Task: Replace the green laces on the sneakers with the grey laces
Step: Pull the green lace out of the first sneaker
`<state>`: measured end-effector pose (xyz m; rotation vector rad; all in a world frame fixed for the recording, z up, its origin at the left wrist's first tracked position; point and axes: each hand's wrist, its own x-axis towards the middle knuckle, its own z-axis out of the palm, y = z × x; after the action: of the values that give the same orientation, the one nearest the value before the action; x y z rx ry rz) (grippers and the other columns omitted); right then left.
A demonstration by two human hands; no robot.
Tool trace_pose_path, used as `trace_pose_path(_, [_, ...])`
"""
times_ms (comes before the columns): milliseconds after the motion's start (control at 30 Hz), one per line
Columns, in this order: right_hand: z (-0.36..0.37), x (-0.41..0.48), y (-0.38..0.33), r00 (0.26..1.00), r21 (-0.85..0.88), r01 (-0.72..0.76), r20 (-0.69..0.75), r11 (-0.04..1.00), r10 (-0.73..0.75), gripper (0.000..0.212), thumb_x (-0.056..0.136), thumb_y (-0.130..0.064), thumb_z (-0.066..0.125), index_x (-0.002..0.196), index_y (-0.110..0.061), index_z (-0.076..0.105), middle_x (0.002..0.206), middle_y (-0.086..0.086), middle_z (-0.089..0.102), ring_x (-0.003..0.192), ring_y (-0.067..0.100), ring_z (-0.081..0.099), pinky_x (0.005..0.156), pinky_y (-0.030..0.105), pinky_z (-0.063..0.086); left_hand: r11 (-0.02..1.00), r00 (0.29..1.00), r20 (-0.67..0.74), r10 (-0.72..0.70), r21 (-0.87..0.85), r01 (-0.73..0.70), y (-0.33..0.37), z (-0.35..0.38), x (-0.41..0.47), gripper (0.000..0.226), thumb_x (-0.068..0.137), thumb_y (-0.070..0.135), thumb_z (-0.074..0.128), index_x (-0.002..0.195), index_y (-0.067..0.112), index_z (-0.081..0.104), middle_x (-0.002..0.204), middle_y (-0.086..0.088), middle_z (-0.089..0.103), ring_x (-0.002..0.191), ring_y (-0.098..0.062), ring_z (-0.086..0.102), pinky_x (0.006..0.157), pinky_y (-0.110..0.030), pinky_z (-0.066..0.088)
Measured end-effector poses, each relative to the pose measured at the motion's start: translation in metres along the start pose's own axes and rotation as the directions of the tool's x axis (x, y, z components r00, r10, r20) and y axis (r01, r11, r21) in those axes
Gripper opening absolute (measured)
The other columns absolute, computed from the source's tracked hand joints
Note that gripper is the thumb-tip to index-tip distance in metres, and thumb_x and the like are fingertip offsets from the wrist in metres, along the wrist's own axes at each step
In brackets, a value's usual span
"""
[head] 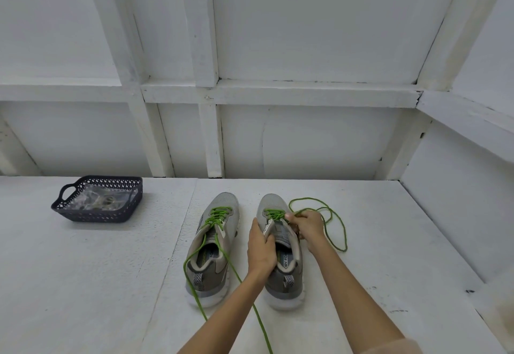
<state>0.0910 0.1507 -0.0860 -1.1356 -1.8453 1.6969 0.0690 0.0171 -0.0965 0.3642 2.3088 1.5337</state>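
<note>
Left hand (261, 245) fingers grip sneaker (281, 295) upper as a brace. Right hand (306, 227) fingers pinch green lace (274, 213) at the eyelets, slack looping just beyond them. Probably unthreading.

From my end, the sneakers (222, 204) read as matt grey knit mesh cloth, with smoother panels round the heels. Their white soles (203, 299) look dull and foam-like. The green laces (221, 211) are round woven cord. The basket (91, 215) is dark, matt plastic lattice, and the bags (97, 198) inside it are clear, glossy film. The desk (83, 284) is painted white and grainy. The wall (306, 33) is matt white boards, with the paint cracked at one joint.
</note>
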Motion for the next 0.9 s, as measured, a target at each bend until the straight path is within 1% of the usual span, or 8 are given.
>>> trace_pose_path(133, [0.000,0.004,-0.007,0.940,0.218,0.020,-0.336,0.976,0.056,0.022,0.096,-0.024,0.059,0.085,-0.005,0.061,0.073,0.002,0.066,0.048,0.016,0.053,0.052,0.033,0.046,1.000,1.000,0.000,0.004,-0.012,-0.004,0.002,-0.001,-0.001,0.059,0.099,0.016,0.045,0.152,0.010,0.020,0.155,-0.005,0.030,0.141,-0.024,0.032,0.113,-0.035,0.028])
trace_pose_path(200, [-0.003,0.001,-0.006,0.965,0.157,-0.006,-0.259,0.988,0.047,0.032,0.094,-0.035,0.061,0.083,-0.005,0.060,0.075,0.002,0.066,0.051,0.017,0.053,0.051,0.031,0.043,1.000,1.000,-0.008,0.027,-0.016,-0.027,0.000,-0.003,0.000,0.054,0.098,0.019,0.047,0.149,0.011,0.030,0.150,-0.004,0.037,0.136,-0.023,0.038,0.111,-0.035,0.032])
trace_pose_path(267, [-0.005,-0.005,-0.004,0.995,0.066,-0.058,-0.078,0.996,0.063,0.039,0.086,-0.042,0.069,0.076,-0.005,0.061,0.072,0.006,0.066,0.054,0.018,0.051,0.052,0.029,0.041,0.998,0.998,-0.024,0.053,-0.018,-0.054,-0.001,-0.003,0.004,0.043,0.097,0.028,0.048,0.138,0.014,0.046,0.138,-0.004,0.046,0.126,-0.021,0.045,0.106,-0.035,0.036])
trace_pose_path(333, [-0.005,-0.009,0.001,0.996,-0.007,-0.052,0.067,0.999,0.052,0.041,0.078,-0.043,0.077,0.070,-0.007,0.060,0.065,0.006,0.061,0.060,0.019,0.052,0.056,0.028,0.042,0.997,0.995,-0.061,0.076,-0.021,-0.078,0.000,-0.003,0.011,0.030,0.097,0.036,0.045,0.114,0.017,0.062,0.119,-0.006,0.057,0.110,-0.020,0.052,0.092,-0.035,0.042])
trace_pose_path(433, [-0.004,-0.015,0.005,0.992,-0.038,0.025,0.128,0.999,-0.020,0.035,0.073,-0.044,0.081,0.072,-0.012,0.065,0.069,0.000,0.064,0.071,0.016,0.060,0.065,0.029,0.048,0.998,0.994,-0.096,0.060,0.015,-0.059,0.009,-0.012,0.023,0.037,0.099,0.030,0.041,0.083,0.007,0.065,0.085,-0.009,0.062,0.081,-0.023,0.054,0.069,-0.040,0.039])
trace_pose_path(600, [-0.004,-0.028,0.008,0.984,-0.164,0.119,0.153,0.979,-0.094,0.041,0.072,-0.039,0.081,0.100,-0.015,0.064,0.098,-0.003,0.066,0.092,0.013,0.062,0.082,0.030,0.052,0.921,0.995,0.062,0.072,0.380,-0.090,0.024,-0.028,0.058,0.020,0.093,0.027,0.058,0.103,0.013,0.068,0.103,-0.006,0.070,0.097,-0.025,0.064,0.079,-0.031,0.049])
trace_pose_path(800, [0.004,-0.039,0.026,0.952,-0.339,0.306,0.103,0.890,-0.288,0.021,0.077,-0.030,0.071,0.093,-0.024,0.059,0.098,-0.003,0.061,0.093,0.016,0.057,0.070,0.027,0.044,0.630,0.961,0.147,0.232,0.730,-0.264,0.038,-0.025,0.071,0.017,0.091,0.024,0.061,0.090,0.013,0.074,0.093,-0.006,0.072,0.087,-0.027,0.067,0.061,-0.030,0.048])
trace_pose_path(900, [0.004,-0.037,0.028,0.949,-0.334,0.315,0.092,0.889,-0.302,0.019,0.081,-0.028,0.069,0.096,-0.021,0.061,0.100,0.000,0.062,0.091,0.015,0.057,0.068,0.024,0.042,0.537,0.949,0.211,0.232,0.786,-0.306,0.040,-0.018,0.076,0.019,0.092,0.012,0.047,0.079,0.003,0.056,0.099,-0.016,0.065,0.092,-0.036,0.063,0.065,-0.035,0.040])
